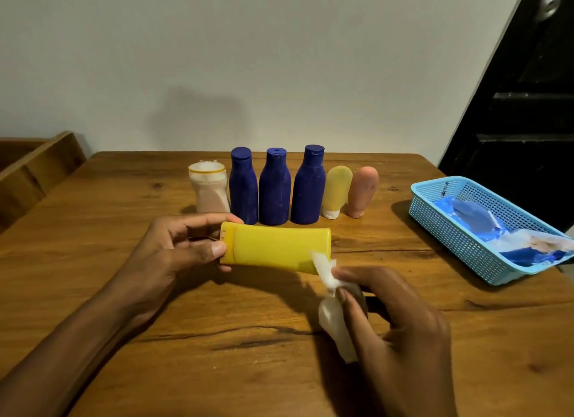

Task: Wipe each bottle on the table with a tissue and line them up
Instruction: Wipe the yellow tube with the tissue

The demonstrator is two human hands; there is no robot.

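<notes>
My left hand [174,248] grips the capped end of the yellow bottle [275,248], thumb under and fingers curled over the cap, holding it on its side just above the bench [124,308]. I judge that is so its whole flank faces me and the far end stays free for wiping. The bottle is plain, smooth yellow, with no label, slightly flared toward the right end. At that end my right hand [391,317] pinches a crumpled white tissue [326,270], its tip touching the bottle's lower right corner; more tissue hangs bunched below the fingers.

Behind stands the row: a pale bottle [208,189], three blue bottles [275,188], a small yellow tube [337,191] and a pink one [362,191], each just beside the next near the wall, presumably already wiped. Far right, a blue basket [441,227] holds blue-and-white packets.
</notes>
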